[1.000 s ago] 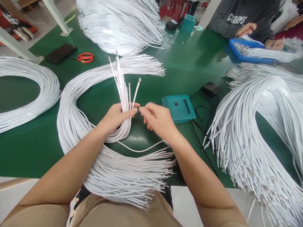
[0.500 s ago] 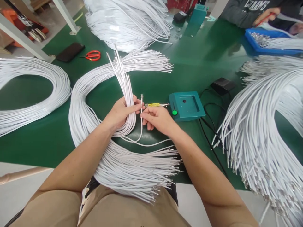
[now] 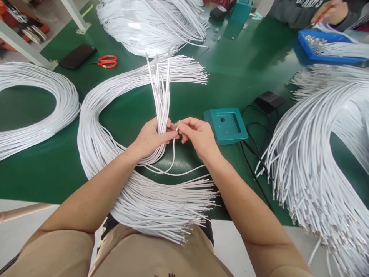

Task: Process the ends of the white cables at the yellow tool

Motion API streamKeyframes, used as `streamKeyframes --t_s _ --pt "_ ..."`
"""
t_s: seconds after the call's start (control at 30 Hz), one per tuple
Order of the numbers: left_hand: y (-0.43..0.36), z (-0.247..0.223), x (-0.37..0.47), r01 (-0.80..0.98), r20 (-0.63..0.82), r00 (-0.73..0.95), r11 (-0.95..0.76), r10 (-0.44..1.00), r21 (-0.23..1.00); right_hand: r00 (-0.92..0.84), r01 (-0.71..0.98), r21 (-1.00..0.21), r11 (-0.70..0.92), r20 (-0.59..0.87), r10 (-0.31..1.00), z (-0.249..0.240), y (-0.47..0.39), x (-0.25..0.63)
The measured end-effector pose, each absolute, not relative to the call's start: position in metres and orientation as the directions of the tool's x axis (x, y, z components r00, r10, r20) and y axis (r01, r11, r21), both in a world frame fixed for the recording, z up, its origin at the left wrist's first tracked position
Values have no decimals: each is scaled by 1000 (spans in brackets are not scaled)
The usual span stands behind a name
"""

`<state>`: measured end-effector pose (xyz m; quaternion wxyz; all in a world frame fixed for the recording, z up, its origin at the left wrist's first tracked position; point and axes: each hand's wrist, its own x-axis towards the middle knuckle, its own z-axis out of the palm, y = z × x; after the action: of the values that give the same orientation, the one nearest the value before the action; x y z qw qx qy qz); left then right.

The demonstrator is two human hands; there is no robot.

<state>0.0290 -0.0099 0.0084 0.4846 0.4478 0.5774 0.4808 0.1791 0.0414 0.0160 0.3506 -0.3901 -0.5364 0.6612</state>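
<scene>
My left hand (image 3: 148, 139) is closed around a bunch of white cables (image 3: 162, 104), whose metal-tipped ends stick up above my fist. Between its thumb and fingertips runs a single white cable (image 3: 173, 152). My right hand (image 3: 199, 139) pinches the top end of that cable, fingertips almost touching my left thumb. Just right of my right hand sits a teal box (image 3: 242, 129) with a square recess. Under my forearms lies a big curved bundle of white cables (image 3: 92, 127), its two ends pointing right.
Red-handled scissors (image 3: 108, 61) and a black phone-like case (image 3: 77, 56) lie at the back left. More cable coils (image 3: 66, 100) are at left, back and right (image 3: 311, 154). A blue tray (image 3: 309, 54) stands near a co-worker's hand (image 3: 334, 13). Black cords (image 3: 255, 173) trail from the teal box.
My right hand has moved up to the tip of the single cable. The bunch in my left hand has turned more upright. The yellow-handled tool at the teal box is no longer visible.
</scene>
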Motion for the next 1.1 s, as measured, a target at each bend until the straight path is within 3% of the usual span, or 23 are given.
streamKeyframes --t_s 0.13,0.2,0.5,0.77,1.1 --pt "-10 8 29 -48 -132 -116 127 984 991 -549 -202 -881 -428 -260 794 14 44 180" --pt "-10 8 30 -60 -124 -98 118 987 991 -578 -228 -848 -479 -279 767 13 45 180" --pt "-13 8 34 4 -124 11 124 992 992 -611 -164 -880 -446 -265 746 15 47 182" --pt "-13 6 27 -3 -91 -9 91 996 996 -691 -186 -831 -524 -268 671 13 49 185" --pt "-11 3 26 -101 -35 27 37 999 994 -584 -204 -876 -437 -249 772 16 48 188"
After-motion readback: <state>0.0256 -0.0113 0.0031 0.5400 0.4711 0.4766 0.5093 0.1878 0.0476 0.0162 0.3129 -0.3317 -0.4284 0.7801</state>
